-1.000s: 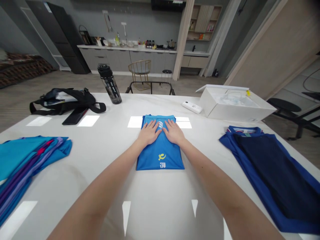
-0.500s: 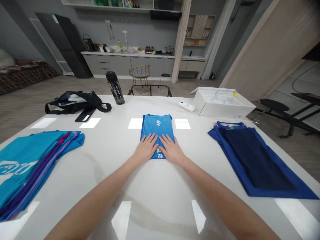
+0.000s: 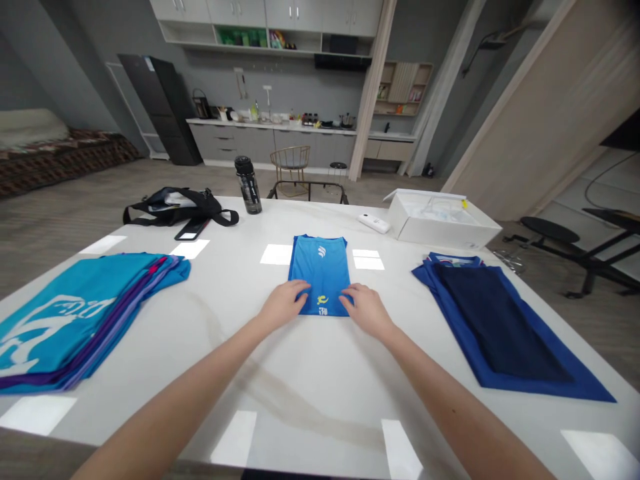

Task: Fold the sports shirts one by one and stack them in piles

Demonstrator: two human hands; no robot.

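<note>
A neatly folded blue shirt with a white logo at the top and a small yellow print near the bottom lies flat on the white table. My left hand rests at its lower left edge, thumb apart from the bent fingers. At the lower right edge is my right hand, its fingers curved over the side and its thumb apart. Neither hand has cloth lifted. A stack of folded blue and purple shirts lies to the left. Dark blue folded clothing lies to the right.
On the white table, a black bag, a phone and a dark bottle stand or lie at the back left. A white device and an open white box are at the back right. A chair stands beyond.
Both hands have slid off the middle of the folded shirt, outward to its lower side edges, and the fingers have bent. The view has tilted, showing more of the upper cabinets.
</note>
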